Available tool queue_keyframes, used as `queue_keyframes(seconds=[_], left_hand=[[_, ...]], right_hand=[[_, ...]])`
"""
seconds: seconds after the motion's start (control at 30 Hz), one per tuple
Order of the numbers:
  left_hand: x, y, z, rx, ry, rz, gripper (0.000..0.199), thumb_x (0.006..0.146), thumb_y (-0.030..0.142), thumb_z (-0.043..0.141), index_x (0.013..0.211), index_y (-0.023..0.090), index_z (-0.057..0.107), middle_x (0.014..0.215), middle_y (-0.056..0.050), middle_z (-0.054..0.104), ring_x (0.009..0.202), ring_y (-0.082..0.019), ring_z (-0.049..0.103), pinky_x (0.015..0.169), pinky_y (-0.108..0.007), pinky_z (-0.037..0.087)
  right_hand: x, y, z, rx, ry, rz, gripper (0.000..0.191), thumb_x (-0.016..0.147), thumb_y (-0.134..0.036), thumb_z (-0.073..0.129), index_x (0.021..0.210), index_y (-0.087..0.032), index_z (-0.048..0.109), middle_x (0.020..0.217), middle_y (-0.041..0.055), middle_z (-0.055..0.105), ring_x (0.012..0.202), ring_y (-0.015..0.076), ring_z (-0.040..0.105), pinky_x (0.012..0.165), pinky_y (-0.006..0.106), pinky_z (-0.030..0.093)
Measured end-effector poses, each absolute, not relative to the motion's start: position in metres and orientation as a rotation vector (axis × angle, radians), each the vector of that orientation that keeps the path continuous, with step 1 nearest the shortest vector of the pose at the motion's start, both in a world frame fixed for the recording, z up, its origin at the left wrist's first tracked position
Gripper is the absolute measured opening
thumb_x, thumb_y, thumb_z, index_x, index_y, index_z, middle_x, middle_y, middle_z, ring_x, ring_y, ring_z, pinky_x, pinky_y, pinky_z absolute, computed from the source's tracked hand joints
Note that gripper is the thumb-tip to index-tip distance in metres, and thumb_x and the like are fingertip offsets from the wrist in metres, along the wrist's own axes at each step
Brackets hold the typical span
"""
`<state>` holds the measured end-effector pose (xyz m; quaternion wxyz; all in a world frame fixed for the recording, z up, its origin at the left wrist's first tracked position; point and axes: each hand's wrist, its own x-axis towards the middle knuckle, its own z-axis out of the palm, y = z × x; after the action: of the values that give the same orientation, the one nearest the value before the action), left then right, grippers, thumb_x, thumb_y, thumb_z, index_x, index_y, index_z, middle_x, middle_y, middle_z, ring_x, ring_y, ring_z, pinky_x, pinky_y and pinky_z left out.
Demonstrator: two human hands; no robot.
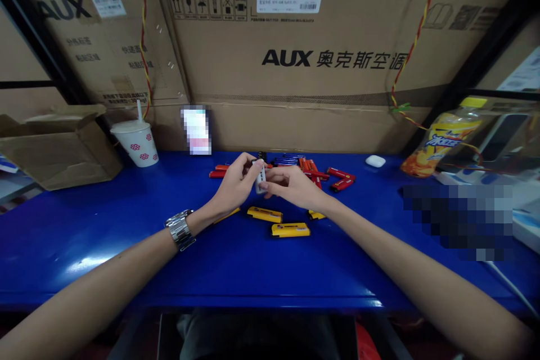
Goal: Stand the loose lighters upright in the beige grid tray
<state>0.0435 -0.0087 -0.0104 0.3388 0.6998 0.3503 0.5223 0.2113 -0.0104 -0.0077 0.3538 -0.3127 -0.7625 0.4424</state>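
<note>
Head view: what do your hands have, and where?

You have a small white block (260,181), probably a lighter, tilted over the middle of the blue table (126,275). Your left hand (242,180) pinches its upper part, thumb in front; your right hand (291,185) pinches lower down. Your rear fingers are partly hidden.

How will it handle for you?

Likely light and stiff, hard plastic with smooth faces, so a little slippery. Its long narrow sides look surest for your fingertips; the end could hold delicate parts.

Which textures surround you?

Nearer you lie what look like 4 yellow lighters (291,229), flat and glossy. Beyond your hands are slim red pieces (343,184). Your table shines, so things may slide. Behind it stands stiff, matt cardboard (228,84); your watch (180,230) is linked metal.
</note>
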Motion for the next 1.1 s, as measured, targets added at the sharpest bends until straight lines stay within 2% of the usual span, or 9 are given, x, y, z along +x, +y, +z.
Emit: queue_keyframes(seconds=[0.13, 0.3, 0.43, 0.5, 0.67, 0.83, 1.1], left_hand=[[0.045, -0.006, -0.009, 1.433, 0.766, 1.382, 0.023, 0.090, 0.042, 0.050, 0.086, 0.021, 0.039, 0.071, 0.000, 0.063, 0.062, -0.013, 0.062, 0.058, -0.027, 0.050], [0.041, -0.002, -0.007, 1.257, 0.813, 1.406, 0.026, 0.092, 0.046, 0.045, 0.082, 0.024, 0.037, 0.053, 0.007, 0.051, 0.048, -0.009, 0.053, 0.051, -0.023, 0.048], [0.038, -0.003, -0.003, 1.218, 0.899, 1.393, 0.036, 0.088, 0.053, 0.049, 0.073, 0.023, 0.037, 0.041, 0.010, 0.031, 0.033, -0.005, 0.030, 0.034, -0.017, 0.031], [0.038, -0.004, -0.002, 1.203, 0.944, 1.377, 0.040, 0.084, 0.054, 0.054, 0.068, 0.023, 0.035, 0.038, 0.011, 0.026, 0.030, -0.004, 0.025, 0.030, -0.016, 0.021], [0.038, -0.005, -0.003, 1.239, 0.994, 1.360, 0.043, 0.076, 0.040, 0.068, 0.060, 0.021, 0.033, 0.035, 0.013, 0.022, 0.029, -0.002, 0.020, 0.029, -0.015, 0.014], [0.040, -0.010, -0.001, 1.292, 1.014, 1.346, 0.035, 0.071, 0.026, 0.069, 0.060, 0.021, 0.036, 0.037, 0.013, 0.025, 0.028, 0.000, 0.019, 0.027, -0.015, 0.016], [0.042, -0.010, -0.001, 1.342, 1.036, 1.363, 0.031, 0.072, 0.022, 0.066, 0.061, 0.020, 0.037, 0.040, 0.013, 0.025, 0.029, 0.000, 0.020, 0.027, -0.015, 0.018]], right_hand=[[0.214, -0.010, -0.007, -0.863, -2.010, 0.987, 0.023, 0.083, -0.036, 0.058, 0.089, -0.015, 0.067, 0.084, 0.0057, 0.070, 0.066, 0.0135, 0.065, 0.066, 0.030, 0.054], [0.221, -0.006, -0.009, -0.950, -2.043, 0.882, 0.024, 0.086, -0.035, 0.053, 0.085, -0.014, 0.065, 0.079, 0.0059, 0.068, 0.062, 0.0135, 0.065, 0.063, 0.029, 0.051], [0.223, -0.005, -0.010, -1.005, -2.057, 0.853, 0.021, 0.087, -0.032, 0.050, 0.087, -0.014, 0.062, 0.076, 0.0052, 0.067, 0.061, 0.0130, 0.065, 0.061, 0.027, 0.050], [0.223, -0.005, -0.009, -1.003, -2.070, 0.845, 0.020, 0.087, -0.030, 0.050, 0.087, -0.014, 0.062, 0.076, 0.0056, 0.067, 0.061, 0.0132, 0.065, 0.061, 0.027, 0.050], [0.222, -0.008, -0.006, -1.008, -2.086, 0.866, 0.015, 0.086, -0.026, 0.051, 0.087, -0.014, 0.061, 0.078, 0.0060, 0.068, 0.061, 0.0132, 0.064, 0.062, 0.029, 0.051], [0.221, -0.009, -0.006, -1.013, -2.099, 0.869, 0.015, 0.085, -0.024, 0.051, 0.089, -0.014, 0.062, 0.079, 0.0061, 0.069, 0.061, 0.0135, 0.065, 0.061, 0.028, 0.051], [0.223, -0.007, -0.008, -0.969, -2.137, 0.874, 0.017, 0.086, -0.023, 0.051, 0.093, -0.014, 0.063, 0.076, 0.0052, 0.069, 0.062, 0.0132, 0.065, 0.063, 0.028, 0.052]])
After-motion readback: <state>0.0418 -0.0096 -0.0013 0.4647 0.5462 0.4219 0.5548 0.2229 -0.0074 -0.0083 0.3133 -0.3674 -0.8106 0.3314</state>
